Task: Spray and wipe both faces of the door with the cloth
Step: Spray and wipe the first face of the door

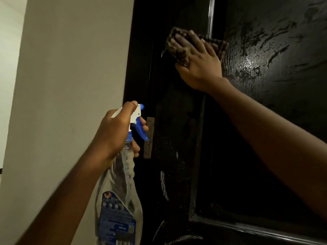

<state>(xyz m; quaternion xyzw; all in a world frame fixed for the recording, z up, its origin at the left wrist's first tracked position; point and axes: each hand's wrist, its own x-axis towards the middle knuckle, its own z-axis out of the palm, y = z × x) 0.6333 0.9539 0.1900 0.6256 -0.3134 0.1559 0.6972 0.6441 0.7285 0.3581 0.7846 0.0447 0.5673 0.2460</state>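
Dark door, cloth under right hand

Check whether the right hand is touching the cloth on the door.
Touching. The head view shows the right hand flat on the cloth, pressing it against the door.

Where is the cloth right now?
Upper middle of the head view: the right hand presses the cloth against the dark door, above the spray bottle.

Right hand pressed flat, left hand apparently curled.
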